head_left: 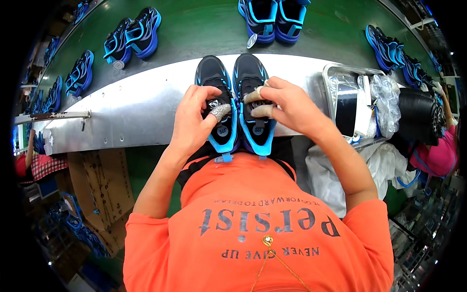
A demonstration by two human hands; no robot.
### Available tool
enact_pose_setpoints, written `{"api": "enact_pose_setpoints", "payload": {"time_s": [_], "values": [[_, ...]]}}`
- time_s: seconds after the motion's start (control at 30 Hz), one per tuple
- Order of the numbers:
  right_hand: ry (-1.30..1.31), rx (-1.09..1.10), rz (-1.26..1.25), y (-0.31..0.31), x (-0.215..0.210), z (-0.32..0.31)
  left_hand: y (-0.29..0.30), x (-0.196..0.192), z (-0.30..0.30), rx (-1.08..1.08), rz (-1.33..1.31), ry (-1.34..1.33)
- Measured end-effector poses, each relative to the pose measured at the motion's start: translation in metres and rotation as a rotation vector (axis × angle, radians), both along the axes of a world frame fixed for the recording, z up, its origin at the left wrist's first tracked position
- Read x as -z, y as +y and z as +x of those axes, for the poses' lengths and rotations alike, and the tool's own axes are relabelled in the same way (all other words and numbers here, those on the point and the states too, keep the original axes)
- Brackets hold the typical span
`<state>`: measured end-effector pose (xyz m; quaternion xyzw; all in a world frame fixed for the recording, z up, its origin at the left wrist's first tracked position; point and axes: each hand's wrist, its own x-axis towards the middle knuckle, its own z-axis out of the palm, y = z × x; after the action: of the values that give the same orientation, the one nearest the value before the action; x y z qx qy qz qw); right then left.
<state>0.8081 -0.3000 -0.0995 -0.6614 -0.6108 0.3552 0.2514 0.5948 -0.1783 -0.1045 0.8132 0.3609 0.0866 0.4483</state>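
At a metal ledge [136, 112] beside a green conveyor belt [204, 24], we look down on a worker in an orange T-shirt [253, 228] handling a pair of black-and-blue sneakers. The left sneaker [216, 82] and right sneaker [254, 80] sit side by side, touching, toes pointing away from the worker, heels hanging just over the ledge's near edge.

We see the left hand [192, 121] curled over the left shoe's opening, thumb and fingers pinching the tongue area; one fingertip wears a grey protective cot. The right hand [287, 107] lies across the right shoe, w/ taped fingers [255, 96] pressed down on the laces and tongue, thumb tucked below. Both hands are closed on the shoes, not spread.

On the belt beyond, more pairs of the same blue sneakers ride: one pair straight ahead [272, 17], another to the left [132, 36], others farther down both sides. To the worker's right, a shallow metal tray [335, 73] holds clear plastic bags [386, 100] and a dark flat item; next to it stands a stack of black inserts [416, 114]. A co-worker's pink sleeve [440, 153] shows at the far right. Cardboard [99, 190] lies under the ledge, lower left, approx. beside the worker's elbow.
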Motion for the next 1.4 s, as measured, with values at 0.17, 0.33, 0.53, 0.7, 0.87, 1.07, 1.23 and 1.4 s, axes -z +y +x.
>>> {"api": "enact_pose_setpoints", "payload": {"time_s": [0.17, 0.33, 0.53, 0.7, 0.87, 1.07, 1.23, 1.4], "values": [[0.073, 0.004, 0.14, -0.002, 0.002, 0.007, 0.005, 0.004, -0.005, 0.092, -0.015, -0.088], [-0.08, 0.08, 0.078, -0.004, 0.009, 0.0, -0.004, 0.0, 0.001, -0.004, -0.046, -0.078], [0.133, -0.014, 0.104, -0.006, 0.003, 0.009, -0.002, 0.003, 0.0, 0.012, 0.006, -0.087], [-0.089, 0.085, 0.016, -0.006, 0.003, 0.0, -0.001, 0.005, -0.003, 0.008, -0.118, -0.129], [0.183, -0.047, 0.152, -0.001, 0.004, 0.006, -0.008, 0.004, 0.0, -0.05, -0.07, -0.1], [-0.085, 0.157, 0.109, -0.013, 0.005, -0.017, 0.003, 0.016, -0.01, 0.011, -0.273, -0.209], [-0.001, 0.172, 0.045, -0.012, -0.003, -0.003, -0.001, 0.01, 0.001, 0.002, 0.102, -0.071], [0.048, 0.216, 0.03, -0.013, -0.01, 0.007, 0.009, 0.013, -0.005, 0.138, -0.199, -0.168]]}}
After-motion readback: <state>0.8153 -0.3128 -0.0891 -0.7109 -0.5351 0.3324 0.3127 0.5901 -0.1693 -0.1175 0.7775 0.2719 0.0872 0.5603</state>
